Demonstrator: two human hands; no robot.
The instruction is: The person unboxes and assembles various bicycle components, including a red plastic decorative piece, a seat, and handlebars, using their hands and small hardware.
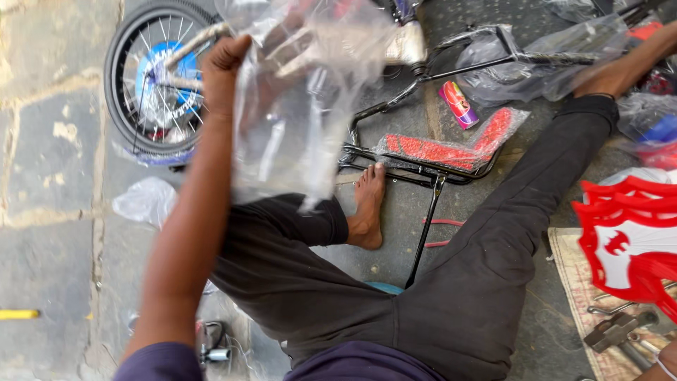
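A: Head view, looking down on a person seated on stone paving. The left hand (224, 67) is up high, fingers clenched on a sheet of clear plastic wrap (303, 106), and the wrap hangs down from that fist in front of the lap.

B: And the wrap sits right between the camera and a small bicycle wheel (156, 81) with a black tyre and a blue centre, which lies on the ground at upper left.

A: The right hand (663, 363) shows only as a sliver at the bottom right corner. Whether those fingers are curled or loose, nobody can tell from here.

B: Just beside it, metal tools (617, 330) lie on a worn mat (571, 275), and red and white shield-shaped plates (627, 240) rest above them.

A: Centre of the picture, a bare foot (368, 208) presses against a black metal frame (416, 166), which carries a red patterned piece in plastic (444, 148).

B: A small pink packet (458, 104) lies just beyond that frame, and more wrapped parts (543, 60) sit toward the upper right. A crumpled plastic bag (146, 201) lies on the paving at left.
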